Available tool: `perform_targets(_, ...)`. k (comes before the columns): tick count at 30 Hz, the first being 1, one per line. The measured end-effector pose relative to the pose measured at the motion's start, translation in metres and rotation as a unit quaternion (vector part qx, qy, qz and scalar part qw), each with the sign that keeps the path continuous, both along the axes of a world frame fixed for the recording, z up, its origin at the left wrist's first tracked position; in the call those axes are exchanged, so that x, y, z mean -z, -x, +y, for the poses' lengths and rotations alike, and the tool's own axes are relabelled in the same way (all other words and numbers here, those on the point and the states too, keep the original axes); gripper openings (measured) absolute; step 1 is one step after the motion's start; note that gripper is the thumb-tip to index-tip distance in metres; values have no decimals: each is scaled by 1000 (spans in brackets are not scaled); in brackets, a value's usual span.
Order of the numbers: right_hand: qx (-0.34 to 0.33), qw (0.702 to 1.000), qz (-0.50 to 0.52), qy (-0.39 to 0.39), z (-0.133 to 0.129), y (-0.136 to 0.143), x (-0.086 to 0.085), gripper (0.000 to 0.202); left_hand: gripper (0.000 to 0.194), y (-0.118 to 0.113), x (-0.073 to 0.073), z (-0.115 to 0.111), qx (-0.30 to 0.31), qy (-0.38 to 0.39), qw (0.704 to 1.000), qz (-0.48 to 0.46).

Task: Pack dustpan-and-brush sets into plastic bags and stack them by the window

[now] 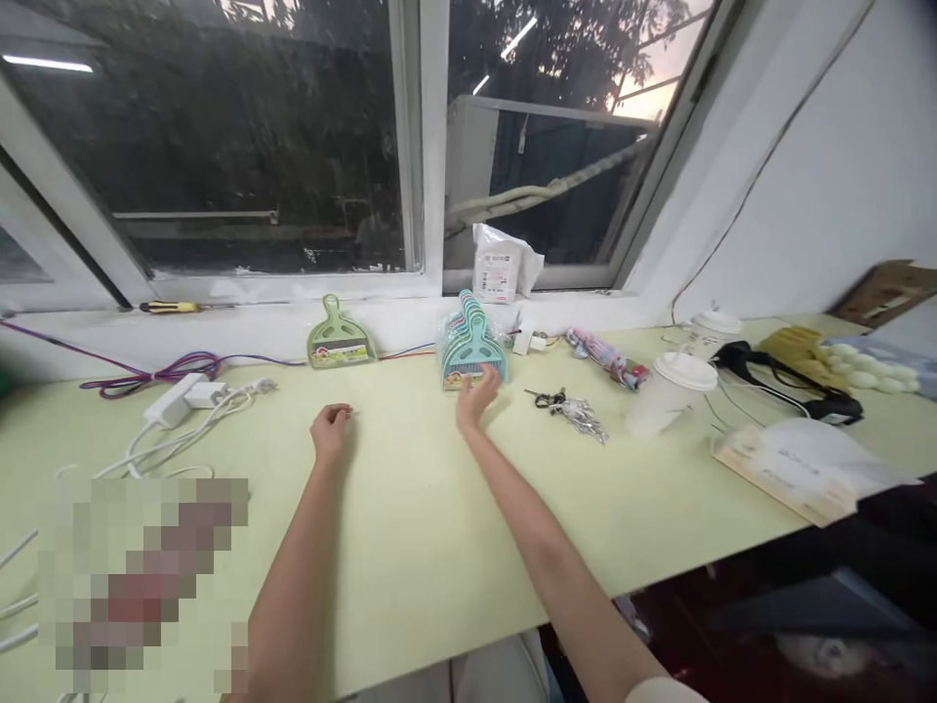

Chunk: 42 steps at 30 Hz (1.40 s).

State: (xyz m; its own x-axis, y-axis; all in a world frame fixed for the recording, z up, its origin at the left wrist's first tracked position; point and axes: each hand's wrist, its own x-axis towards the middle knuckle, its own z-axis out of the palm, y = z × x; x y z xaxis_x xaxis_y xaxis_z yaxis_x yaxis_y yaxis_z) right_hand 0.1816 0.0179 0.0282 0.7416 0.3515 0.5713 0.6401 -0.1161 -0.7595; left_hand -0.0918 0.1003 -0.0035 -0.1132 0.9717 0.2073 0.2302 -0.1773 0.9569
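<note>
A row of small dustpan-and-brush sets [474, 342], the front one teal, stands against the wall below the window. My right hand [479, 393] is at the lower front of that row, its fingers apart in front of the label; whether they touch it I cannot tell. A single green dustpan set [341, 337] leans on the wall to the left. In front of it, over the table, my left hand [332, 428] has its thumb and fingers pressed together; anything between them is too small to make out.
On the pale green table [410, 547], white cables and a power strip [176, 400] lie left. Keys [578, 412], a folded umbrella [607, 359], a lidded cup [670, 391] and black straps [797, 386] are right. A screwdriver [172, 307] rests on the ledge.
</note>
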Motion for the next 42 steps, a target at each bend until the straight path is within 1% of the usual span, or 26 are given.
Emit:
perform_targets(1,42,999,24,5,-6,-28,-1,39,18,-3,0,-9,5,3,1000,-27)
perform_targets(2,61,997,47,18,-10,-54,-2,40,18,-5,0,-17,4,3,999,-53)
perform_targets(3,52,996,64,45,-14,-77,-3,39,18,-7,0,-23,-1,2,997,-77)
perform_targets(4,15,993,77,85,-16,-97,-4,39,18,-9,0,-27,-8,2,995,-99)
perform_targets(6,-47,985,89,141,-17,-123,-6,36,18,-11,-1,-32,-18,2,991,-135)
perform_targets(8,-76,978,88,172,-14,-132,-7,32,17,-12,-1,-34,-27,2,986,-164)
perform_targets(12,-32,971,74,223,-4,-127,-11,22,15,-9,1,-31,-26,2,978,-205)
perform_targets(15,-16,974,52,220,-4,-124,-15,19,16,-9,3,-31,-4,1,988,-154)
perform_targets(17,-40,980,54,190,-8,-122,-18,21,17,-11,2,-35,14,2,996,-92)
perform_targets(19,-81,981,85,154,-16,-118,-21,24,21,-18,-2,-43,38,-1,998,-49)
perform_targets(21,-117,978,116,127,-25,-109,-22,24,30,-28,-11,-56,78,-8,995,-56)
perform_targets(22,-131,976,125,118,-30,-102,-22,23,36,-34,-16,-64,111,-9,991,-75)
perform_targets(24,-164,969,146,116,-40,-83,-19,18,43,-45,-28,-82,204,11,971,-121)
perform_targets(26,-201,954,178,132,-50,-62,-15,14,46,-54,-39,-99,302,61,940,-145)
perform_targets(27,-216,946,193,143,-56,-50,-13,12,48,-57,-43,-106,331,87,928,-146)
perform_targets(28,-227,939,206,154,-62,-39,-10,11,50,-58,-45,-111,344,110,921,-143)
perform_targets(29,-235,936,211,159,-68,-28,-9,12,52,-59,-45,-116,343,126,920,-142)
perform_targets(31,-230,949,173,129,-83,-7,-6,18,52,-58,-42,-121,316,141,926,-150)
perform_targets(33,-216,971,67,70,-99,12,-4,26,49,-54,-34,-123,274,145,933,-182)
perform_targets(34,-223,974,-4,47,-106,21,-3,25,48,-52,-29,-123,250,145,935,-204)
perform_targets(35,-247,965,-76,39,-112,30,-1,22,46,-49,-24,-123,225,142,937,-224)
perform_targets(36,-291,945,-139,50,-117,37,2,17,46,-47,-20,-123,203,135,939,-241)
perform_targets(38,-388,888,-228,94,-123,50,8,14,47,-43,-14,-122,179,115,942,-258)
perform_targets(39,-415,870,-244,110,-124,55,11,15,48,-41,-12,-122,177,106,944,-259)
perform_targets(40,-428,863,-240,117,-123,58,15,16,49,-40,-12,-122,179,98,945,-256)
perform_targets(42,-432,879,-168,109,-119,59,20,22,50,-39,-13,-123,189,97,945,-249)
